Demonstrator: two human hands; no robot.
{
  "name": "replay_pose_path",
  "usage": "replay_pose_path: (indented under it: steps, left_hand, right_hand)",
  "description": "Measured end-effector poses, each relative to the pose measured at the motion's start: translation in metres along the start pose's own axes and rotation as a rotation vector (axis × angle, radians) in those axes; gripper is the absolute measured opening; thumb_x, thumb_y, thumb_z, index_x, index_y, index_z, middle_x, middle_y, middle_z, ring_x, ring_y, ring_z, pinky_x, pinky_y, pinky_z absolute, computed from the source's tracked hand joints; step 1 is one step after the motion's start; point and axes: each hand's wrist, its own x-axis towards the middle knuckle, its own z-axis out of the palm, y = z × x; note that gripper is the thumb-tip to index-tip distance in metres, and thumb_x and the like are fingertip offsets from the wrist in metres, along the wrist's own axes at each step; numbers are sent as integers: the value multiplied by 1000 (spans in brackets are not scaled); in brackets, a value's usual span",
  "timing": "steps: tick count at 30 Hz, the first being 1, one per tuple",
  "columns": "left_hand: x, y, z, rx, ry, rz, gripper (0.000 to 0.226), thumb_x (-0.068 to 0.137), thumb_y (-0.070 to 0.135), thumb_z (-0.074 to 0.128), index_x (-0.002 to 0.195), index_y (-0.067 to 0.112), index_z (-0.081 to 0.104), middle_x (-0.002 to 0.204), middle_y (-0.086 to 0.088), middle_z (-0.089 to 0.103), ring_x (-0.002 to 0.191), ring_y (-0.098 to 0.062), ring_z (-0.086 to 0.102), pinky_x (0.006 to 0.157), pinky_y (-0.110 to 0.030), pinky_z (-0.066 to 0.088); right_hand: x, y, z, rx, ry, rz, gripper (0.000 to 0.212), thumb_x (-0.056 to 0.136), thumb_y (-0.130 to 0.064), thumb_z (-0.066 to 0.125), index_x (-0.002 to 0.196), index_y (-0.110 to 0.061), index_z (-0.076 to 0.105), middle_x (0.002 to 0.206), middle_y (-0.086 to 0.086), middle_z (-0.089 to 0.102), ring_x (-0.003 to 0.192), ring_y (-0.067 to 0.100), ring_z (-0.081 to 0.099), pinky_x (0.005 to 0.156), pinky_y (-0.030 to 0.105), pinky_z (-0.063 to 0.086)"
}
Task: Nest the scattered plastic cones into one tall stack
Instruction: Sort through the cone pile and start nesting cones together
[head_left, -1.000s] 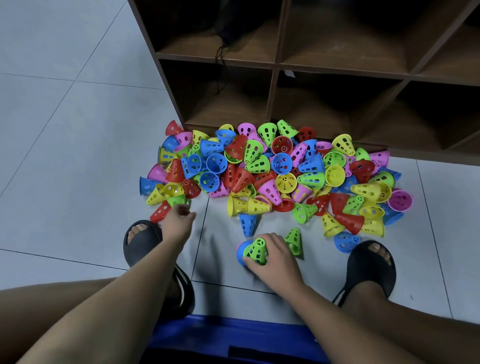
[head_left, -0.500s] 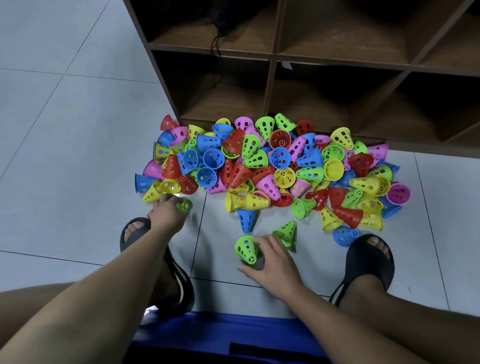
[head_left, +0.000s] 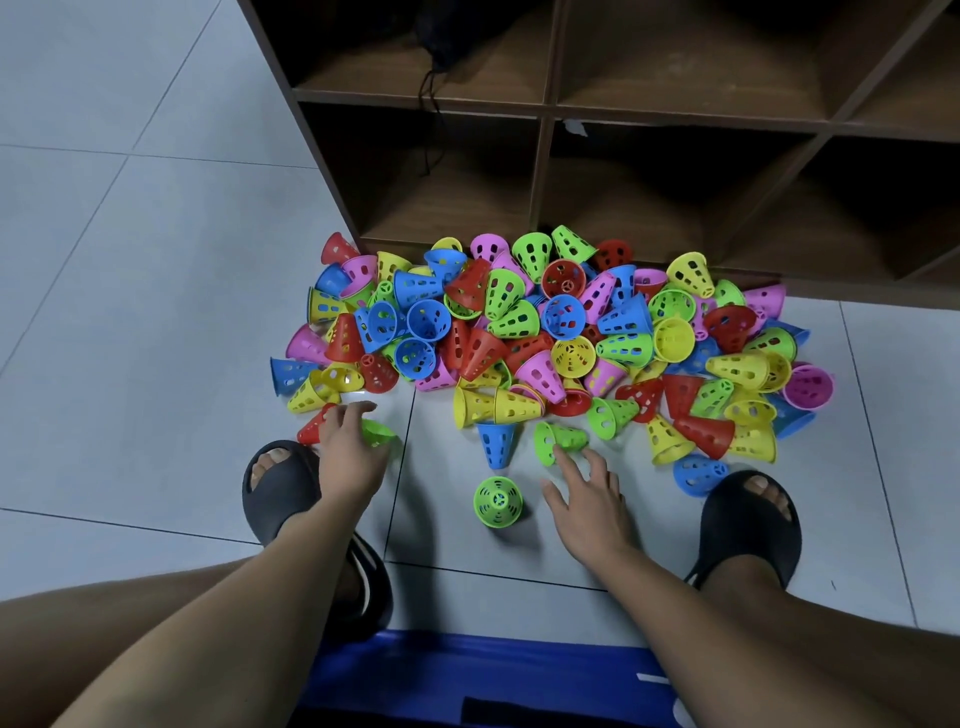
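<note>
Left hand (head_left: 349, 452) is bending its fingers down over a lime cone (head_left: 378, 434) at the near left edge of the heap, and from my remote seat I am reading that as a grip, with the cone's wide rim poking out on the thumb side. A red cone (head_left: 310, 431) is lying just beside that hand, on its outer side. My right hand (head_left: 589, 501) is hovering low over the floor tiles (head_left: 130, 312) with its fingers spread and nothing held. Its forefinger is touching the near side of a lying green cone (head_left: 563, 439). Between the two hands an upright green cone (head_left: 497, 501) is standing on its wide end, narrow top facing the camera, just beside the right thumb but apart from it. A blue cone (head_left: 496, 444) is lying right behind it, tip pointing toward me. The main pile of cones (head_left: 545, 332) is sprawling unsorted against the foot of a brown shelf unit (head_left: 543, 171). Two black slippers (head_left: 280, 488) are framing the work area on either side.
</note>
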Motion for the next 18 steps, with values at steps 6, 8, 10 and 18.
replay_pose_path:
  steps: [6, 8, 10, 18]
  left_hand:
    - [4, -16, 4, 57, -78, -104, 92, 80, 44, 88, 157, 26, 40, 161, -4, 43, 146, -31, 42, 114, -54, 44]
    - [6, -21, 5, 56, -91, -118, 97, 77, 49, 90, 157, 24, 41, 155, -4, 51, 140, -31, 49, 111, -53, 48]
    - [6, -23, 7, 35, -104, -131, 97, 78, 48, 91, 157, 23, 41, 153, -4, 53, 136, -30, 54, 108, -50, 50]
    - [-3, -26, 20, 106, -231, -107, 74, 81, 39, 89, 144, 21, 54, 138, -5, 59, 116, -29, 64, 92, -40, 53]
  right_hand:
    - [17, -4, 4, 77, 23, 42, 40, 103, -55, 53, 134, -29, 55, 152, 5, 38, 128, 36, 52, 98, 46, 50]
    - [25, -9, 1, 153, 86, 98, 39, 99, -49, 63, 125, -21, 54, 138, 9, 47, 119, 38, 56, 89, 45, 51]
    - [34, -10, -1, 169, 82, 119, 51, 95, -39, 72, 137, -20, 50, 142, 10, 47, 125, 39, 54, 93, 45, 49]
    - [62, -8, 0, -96, -1, -94, 70, 90, -26, 74, 151, -36, 41, 159, 0, 33, 141, 29, 44, 109, 46, 48]
